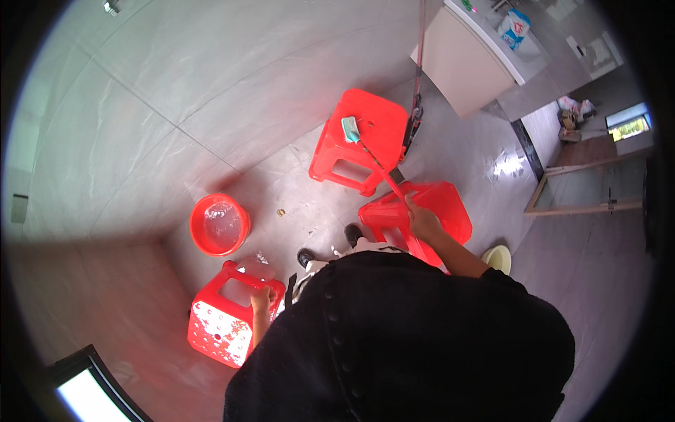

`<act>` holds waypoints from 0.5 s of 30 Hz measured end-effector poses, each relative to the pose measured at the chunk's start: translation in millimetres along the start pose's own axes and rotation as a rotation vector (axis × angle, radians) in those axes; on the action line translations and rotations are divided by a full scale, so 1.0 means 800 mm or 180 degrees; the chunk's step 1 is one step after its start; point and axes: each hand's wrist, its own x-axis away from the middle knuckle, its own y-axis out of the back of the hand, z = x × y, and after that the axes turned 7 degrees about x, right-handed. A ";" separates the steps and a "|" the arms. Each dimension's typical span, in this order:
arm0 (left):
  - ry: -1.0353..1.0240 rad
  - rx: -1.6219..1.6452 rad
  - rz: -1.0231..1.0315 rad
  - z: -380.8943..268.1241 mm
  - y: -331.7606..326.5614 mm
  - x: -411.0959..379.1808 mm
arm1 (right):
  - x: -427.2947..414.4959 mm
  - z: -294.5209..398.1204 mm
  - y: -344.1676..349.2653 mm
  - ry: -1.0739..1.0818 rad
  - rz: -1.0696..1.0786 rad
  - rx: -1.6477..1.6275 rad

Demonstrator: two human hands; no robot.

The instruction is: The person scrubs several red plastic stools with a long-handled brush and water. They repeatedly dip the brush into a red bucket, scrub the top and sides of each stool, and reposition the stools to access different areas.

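My right hand is closed around the red handle of a long brush. The brush's pale green head lies over the seat of a red plastic stool. Under my right forearm stands a second red stool. To the left, my left hand is at the side edge of a third red plastic stool, which has a bright, perforated seat; its fingers look curled on the rim. Beyond that stool, a round red basin holds cloudy, sudsy liquid.
A mop leans beside the far stool, near a sink cabinet with a blue-and-white bag. A pale yellow basin is at the right. Tiled walls bound the wet floor, where a small brownish piece lies.
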 end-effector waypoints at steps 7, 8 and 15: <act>-0.0073 -0.0470 0.0269 -0.084 -0.062 0.003 | 0.022 -0.127 0.001 -0.0675 0.0004 0.0083; -0.0040 -0.0457 0.0332 -0.080 -0.066 0.003 | 0.023 -0.124 0.007 -0.0761 0.0309 -0.0456; -0.0049 -0.0457 0.0475 -0.051 -0.075 0.011 | 0.008 -0.036 0.027 0.0063 0.0384 -0.0111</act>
